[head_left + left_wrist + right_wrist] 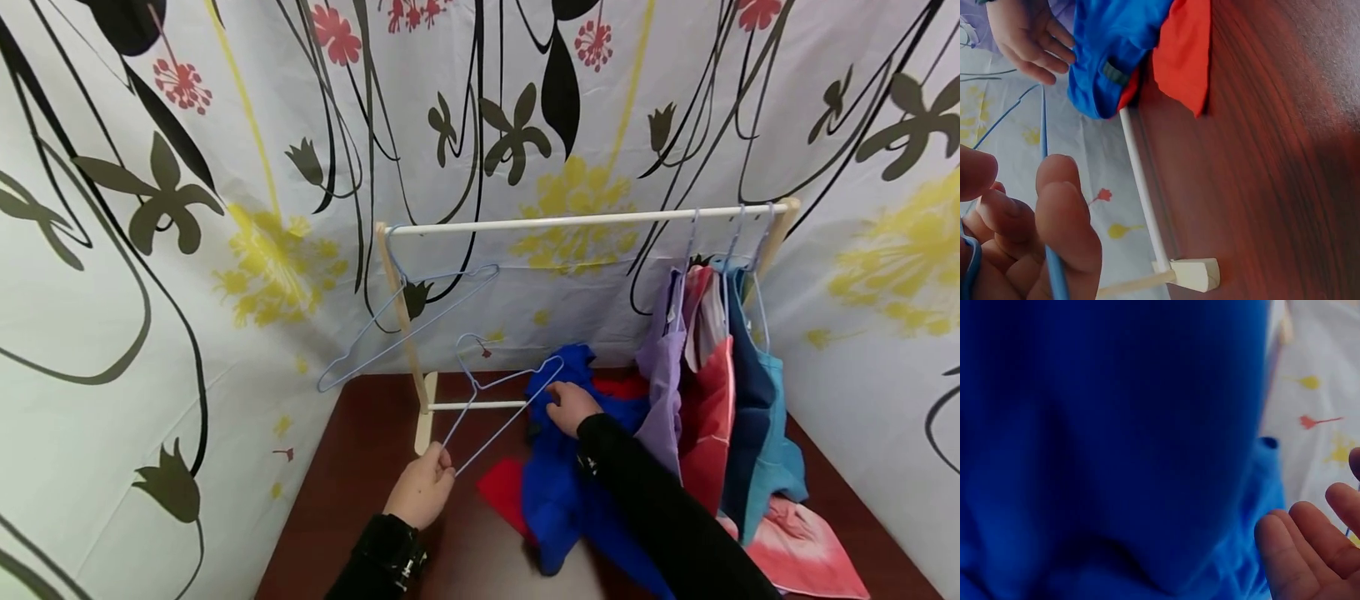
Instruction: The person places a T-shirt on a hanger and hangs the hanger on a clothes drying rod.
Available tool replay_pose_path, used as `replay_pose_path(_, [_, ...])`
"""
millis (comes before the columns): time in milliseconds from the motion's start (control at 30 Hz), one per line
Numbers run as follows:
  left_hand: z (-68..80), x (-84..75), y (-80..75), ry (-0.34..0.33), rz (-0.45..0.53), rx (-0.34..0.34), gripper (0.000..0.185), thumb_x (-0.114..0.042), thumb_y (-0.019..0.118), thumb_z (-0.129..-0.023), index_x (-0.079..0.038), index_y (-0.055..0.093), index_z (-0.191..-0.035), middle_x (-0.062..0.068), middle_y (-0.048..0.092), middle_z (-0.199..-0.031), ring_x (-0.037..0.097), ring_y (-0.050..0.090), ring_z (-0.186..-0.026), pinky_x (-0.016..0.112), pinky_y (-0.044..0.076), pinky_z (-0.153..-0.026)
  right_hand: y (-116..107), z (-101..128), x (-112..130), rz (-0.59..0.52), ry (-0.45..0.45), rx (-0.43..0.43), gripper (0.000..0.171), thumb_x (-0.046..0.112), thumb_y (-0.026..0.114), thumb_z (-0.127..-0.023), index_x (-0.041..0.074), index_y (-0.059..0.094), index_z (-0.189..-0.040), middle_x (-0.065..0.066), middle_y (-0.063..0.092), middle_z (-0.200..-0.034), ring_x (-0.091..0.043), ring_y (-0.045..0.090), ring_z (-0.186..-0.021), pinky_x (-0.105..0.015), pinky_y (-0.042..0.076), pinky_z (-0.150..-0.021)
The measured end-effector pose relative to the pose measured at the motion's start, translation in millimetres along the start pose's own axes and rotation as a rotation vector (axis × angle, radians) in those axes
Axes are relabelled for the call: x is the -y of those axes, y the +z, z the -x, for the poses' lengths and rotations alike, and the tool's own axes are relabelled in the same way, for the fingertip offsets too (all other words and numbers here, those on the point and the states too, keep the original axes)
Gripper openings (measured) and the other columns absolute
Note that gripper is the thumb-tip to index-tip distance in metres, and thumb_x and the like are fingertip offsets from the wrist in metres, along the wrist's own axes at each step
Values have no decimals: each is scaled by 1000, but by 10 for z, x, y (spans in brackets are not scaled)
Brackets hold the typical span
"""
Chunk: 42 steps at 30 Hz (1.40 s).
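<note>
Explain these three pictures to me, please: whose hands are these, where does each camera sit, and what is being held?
No machine here: a person works with two bare hands. One picture comes from a head camera looking down; the other two come from cameras on each wrist. The left hand pinches a blue wire hanger by its lower corner. The right hand, fingers relaxed, reaches to a blue garment lying over a red cloth on the dark wooden table. A small clothes rack carries one empty hanger and several hung garments.
</note>
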State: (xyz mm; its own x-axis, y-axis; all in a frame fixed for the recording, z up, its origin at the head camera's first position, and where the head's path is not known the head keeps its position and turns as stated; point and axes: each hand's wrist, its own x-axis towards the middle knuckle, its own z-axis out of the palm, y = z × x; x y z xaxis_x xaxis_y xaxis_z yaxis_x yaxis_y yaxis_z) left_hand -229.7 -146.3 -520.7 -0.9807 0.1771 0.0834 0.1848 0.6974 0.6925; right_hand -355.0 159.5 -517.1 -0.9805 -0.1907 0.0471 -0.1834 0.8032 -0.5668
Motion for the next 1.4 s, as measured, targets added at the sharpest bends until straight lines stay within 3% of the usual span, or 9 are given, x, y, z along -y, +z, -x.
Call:
replay_pose_path(167, [-42,59,51,-38,-3,-29,7,-18,57,-102,-17,51,-99,-6,45,-62,11,44,-53,29,38,-52,58,-289,-79,114,-19,83,46,9,56,-96,9,57,-142,-20,57,-133,-31,58,-106,-45,43,-83])
replay_pose_path(400, [-102,196,119,-95,5,-29,7,-20,57,-102,-17,51,-99,-6,47,-61,11,45,-51,29,37,-50,182,-532,-80,235,-29,127,44,17,59,-101,11,54,-145,-22,51,-140,-41,52,-124,-52,45,-95])
replay_pose_path(567, [-119,233,133,-82,-6,-49,8,-19,58,-101,-18,51,-98,-6,45,-59,10,44,-50,28,36,-49,268,-613,-68,310,-20,98,51,28,66,-100,13,53,-146,-21,51,-139,-41,53,-123,-54,45,-96])
replay_pose_path(700, [-217,217,96,-49,-48,-79,8,-18,58,-101,-18,52,-96,-6,45,-59,10,43,-50,28,36,-49,361,-685,-80,329,-10,102,55,28,70,-97,13,51,-148,-22,51,-137,-40,56,-117,-54,48,-90])
replay_pose_path(900, [-433,199,56,-37,-90,-96,8,-21,58,-101,-19,53,-94,-6,48,-62,11,45,-51,31,38,-50,441,-809,-183,276,26,42,53,4,59,-97,16,51,-149,-23,55,-133,-41,62,-104,-52,51,-82])
replay_pose_path(1100, [-506,157,26,-54,-65,-76,8,-21,59,-101,-19,53,-96,-5,49,-61,12,46,-53,31,40,-52,181,-863,-285,178,54,-18,60,-3,53,-94,15,47,-151,-26,55,-128,-41,60,-104,-51,49,-84])
replay_pose_path(1233, [-519,143,-46,-23,-56,-62,7,-23,59,-102,-20,54,-97,-5,46,-60,12,46,-53,31,40,-52,-7,-862,-300,129,67,-25,41,3,49,-97,6,59,-136,-25,56,-125,-38,57,-105,-50,46,-88])
replay_pose_path(1333, [-496,175,-122,-1,-60,-37,8,-24,59,-102,-20,54,-98,-5,43,-59,12,44,-52,30,39,-52,-78,-858,-299,65,84,-42,25,11,47,-101,3,66,-115,-21,60,-108,-35,56,-92,-47,43,-83])
replay_pose_path(1400, [-480,204,-188,9,-62,-19,8,-24,60,-102,-20,54,-98,-5,43,-58,12,43,-51,29,38,-51,-110,-863,-310,20,101,-56,23,16,45,-103,4,65,-105,-18,60,-101,-33,55,-86,-45,41,-80])
